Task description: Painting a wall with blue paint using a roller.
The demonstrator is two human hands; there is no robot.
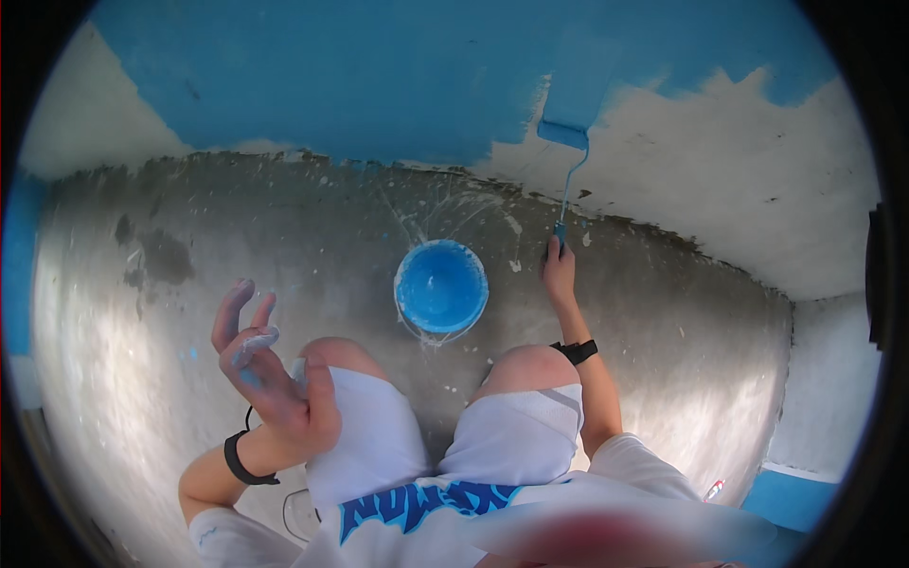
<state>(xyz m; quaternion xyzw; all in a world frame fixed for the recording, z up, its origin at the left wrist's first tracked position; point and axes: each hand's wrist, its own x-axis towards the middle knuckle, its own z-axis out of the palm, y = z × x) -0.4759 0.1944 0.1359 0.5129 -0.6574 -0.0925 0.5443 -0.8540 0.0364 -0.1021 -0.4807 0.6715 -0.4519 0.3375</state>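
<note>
My right hand (559,268) grips the handle of a paint roller (562,133) on a thin bent wire frame. The roller's blue sleeve rests against the wall (699,153), at the lower end of a freshly blue strip. My left hand (273,369) is raised over my left knee, holding nothing, its fingers apart and smeared with white and blue paint. Between my knees and the wall, a bucket (442,285) of blue paint stands on the concrete floor (341,234), its rim streaked and its wire handle lying down on the near side.
Blue paint (341,78) covers much of the wall ahead, with bare whitish plaster low on the right. The stained floor carries paint splatters and a dark patch (165,255) on the left. A small red-and-white item (714,490) lies at the right. Another wall (824,376) stands at the far right.
</note>
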